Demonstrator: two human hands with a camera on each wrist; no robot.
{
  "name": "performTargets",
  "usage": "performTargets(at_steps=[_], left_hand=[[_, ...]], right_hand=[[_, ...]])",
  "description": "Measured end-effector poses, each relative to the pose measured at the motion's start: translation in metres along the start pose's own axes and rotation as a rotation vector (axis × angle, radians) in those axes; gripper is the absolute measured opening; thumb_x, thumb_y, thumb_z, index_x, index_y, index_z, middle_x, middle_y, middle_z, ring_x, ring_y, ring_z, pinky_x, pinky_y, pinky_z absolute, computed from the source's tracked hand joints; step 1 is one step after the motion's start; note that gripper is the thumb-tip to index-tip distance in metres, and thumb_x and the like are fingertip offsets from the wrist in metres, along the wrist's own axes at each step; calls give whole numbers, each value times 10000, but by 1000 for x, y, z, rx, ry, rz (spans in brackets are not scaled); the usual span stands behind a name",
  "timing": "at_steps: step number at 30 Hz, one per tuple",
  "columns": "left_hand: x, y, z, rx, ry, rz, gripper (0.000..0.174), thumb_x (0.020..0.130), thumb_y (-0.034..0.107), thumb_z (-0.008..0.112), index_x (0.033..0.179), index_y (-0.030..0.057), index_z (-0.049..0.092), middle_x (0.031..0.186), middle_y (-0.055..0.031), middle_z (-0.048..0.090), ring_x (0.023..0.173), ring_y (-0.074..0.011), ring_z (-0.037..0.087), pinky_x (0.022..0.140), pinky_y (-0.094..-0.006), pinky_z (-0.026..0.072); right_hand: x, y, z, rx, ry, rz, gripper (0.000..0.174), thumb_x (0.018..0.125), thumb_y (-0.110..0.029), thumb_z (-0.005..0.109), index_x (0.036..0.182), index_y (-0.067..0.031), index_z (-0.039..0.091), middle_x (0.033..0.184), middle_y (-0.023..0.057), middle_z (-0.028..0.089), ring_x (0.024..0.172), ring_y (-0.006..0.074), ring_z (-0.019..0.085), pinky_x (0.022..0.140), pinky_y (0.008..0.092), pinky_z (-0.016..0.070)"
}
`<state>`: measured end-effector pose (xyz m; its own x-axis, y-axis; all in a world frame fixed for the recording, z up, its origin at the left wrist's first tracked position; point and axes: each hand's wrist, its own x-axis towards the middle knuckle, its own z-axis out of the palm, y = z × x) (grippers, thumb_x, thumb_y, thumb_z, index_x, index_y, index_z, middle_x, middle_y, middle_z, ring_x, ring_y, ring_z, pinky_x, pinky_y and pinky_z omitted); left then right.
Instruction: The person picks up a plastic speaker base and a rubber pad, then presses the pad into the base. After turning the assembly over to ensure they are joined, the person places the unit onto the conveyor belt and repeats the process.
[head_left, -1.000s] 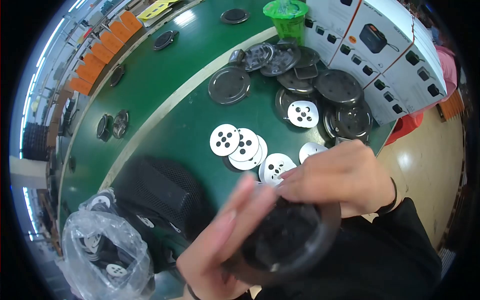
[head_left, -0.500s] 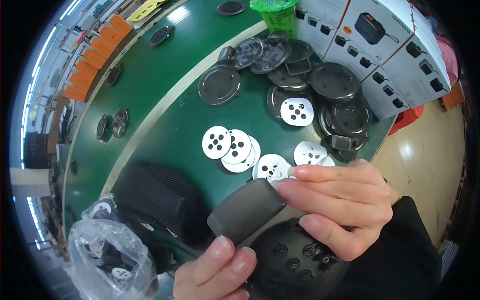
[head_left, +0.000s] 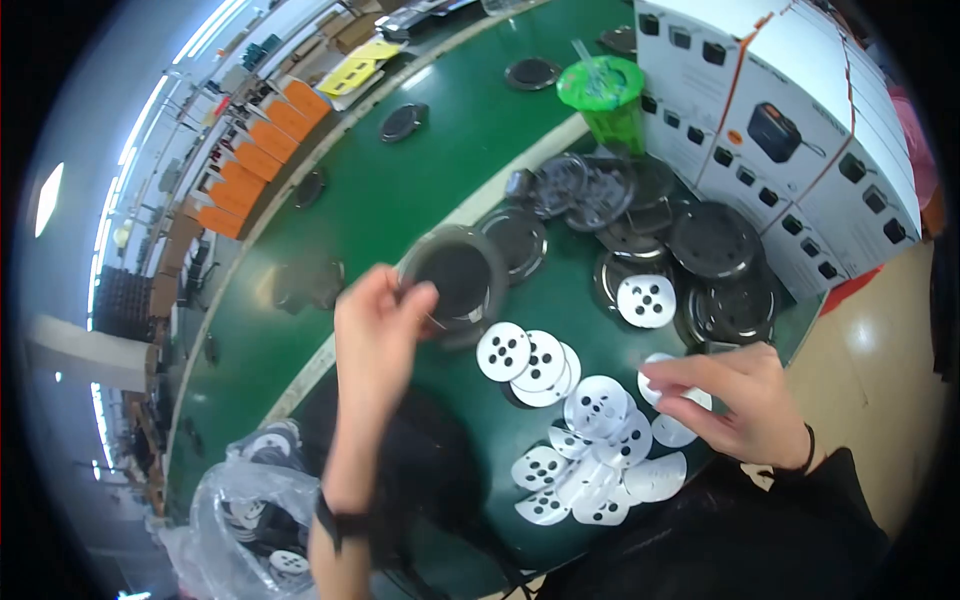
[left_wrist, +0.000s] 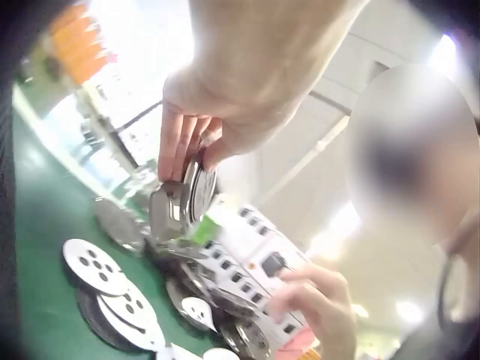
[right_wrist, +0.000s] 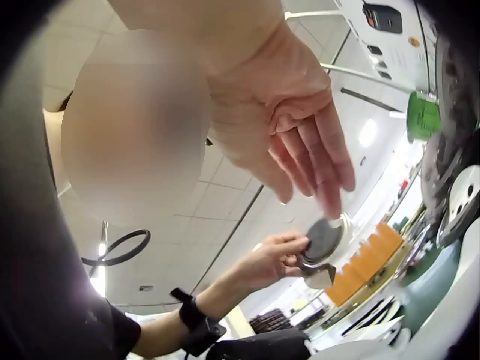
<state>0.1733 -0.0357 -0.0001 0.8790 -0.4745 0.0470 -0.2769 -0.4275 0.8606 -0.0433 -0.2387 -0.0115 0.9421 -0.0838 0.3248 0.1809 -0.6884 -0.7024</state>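
My left hand (head_left: 375,325) pinches a dark round plastic part (head_left: 458,283) by its edge, thumb on one side and fingers on the other, above the green table. In the left wrist view a rectangular tab (left_wrist: 166,211) juts from this part's rim. My right hand (head_left: 735,400) hovers near a few white discs (head_left: 674,430) at the right. Nothing is in its grasp, and its fingers hang loosely bent in the right wrist view. Overlapping white discs with black holes (head_left: 503,352) lie below the dark part, and a looser pile of them (head_left: 590,485) spreads nearer my body.
Several dark round parts (head_left: 712,240) are heaped at the right before white printed boxes (head_left: 800,150). A green cup (head_left: 612,110) with a straw stands behind them. A black mesh bag (head_left: 420,450) and a clear plastic bag (head_left: 215,510) sit at the front left.
The dark part was in both hands close to my body. My right hand has let go, and my left hand has carried the part forward and left. The white disc pile is now uncovered.
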Motion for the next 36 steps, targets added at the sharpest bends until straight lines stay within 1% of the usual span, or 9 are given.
performTargets(at_steps=[7,13,14,19,24,26,28,31,36], left_hand=[[175,-112,-43,-261,265,-453,190,806,22,598,860,-149,537,735,-191,609,600,-277,647,510,-333,590],[213,-137,-30,-399,313,-298,417,782,141,682,969,-177,488,924,-232,565,750,-293,630,529,-339,586],[214,-133,-35,-146,270,-342,506,790,247,674,1037,-145,474,973,-208,549,853,-302,598,615,-348,562],[182,-90,-47,219,154,-464,564,801,191,664,1250,-41,412,1143,-183,529,1128,-318,462,842,-478,480],[89,-7,-9,501,-560,-209,610,743,172,701,1261,9,424,1178,-179,533,1162,-252,473,900,-403,423],[20,10,27,735,-670,53,628,704,160,717,1247,14,436,1188,-198,517,1123,-269,499,896,-372,434],[-11,-13,44,803,-606,298,601,675,122,715,1210,19,461,1122,-186,522,1063,-296,517,864,-389,453],[-14,-32,51,1089,-450,280,544,653,93,716,1140,19,485,1037,-163,511,1033,-314,516,848,-390,456],[-8,-42,38,927,-378,192,480,662,101,720,1072,19,483,1029,-153,490,1031,-323,511,856,-384,441]], right_hand=[[-24,9,-9,83,-7,73,221,735,-70,689,949,-40,643,708,98,650,553,218,619,493,270,476],[-29,12,-6,32,-107,177,185,761,-96,665,938,-48,643,696,93,649,546,224,614,493,287,479],[-26,13,-7,24,-156,186,178,767,-105,660,935,-49,642,694,93,647,547,226,614,492,291,478],[-27,17,8,54,-194,88,185,787,-129,638,955,-54,618,651,96,625,553,255,603,494,332,462],[-27,14,3,-21,-259,207,190,763,-99,659,946,-54,633,694,79,641,543,237,601,512,308,470],[-28,18,10,3,-200,212,157,781,-129,633,914,-58,588,627,110,610,558,281,591,497,366,444],[-22,14,12,-24,-255,211,154,791,-140,624,911,-51,586,637,110,616,566,289,593,501,374,447],[-20,7,13,-30,-271,171,151,806,-150,607,908,-42,584,641,105,620,571,299,593,505,384,448],[-17,8,18,69,-159,178,152,809,-144,598,905,-28,582,651,110,620,598,302,597,532,393,455]])
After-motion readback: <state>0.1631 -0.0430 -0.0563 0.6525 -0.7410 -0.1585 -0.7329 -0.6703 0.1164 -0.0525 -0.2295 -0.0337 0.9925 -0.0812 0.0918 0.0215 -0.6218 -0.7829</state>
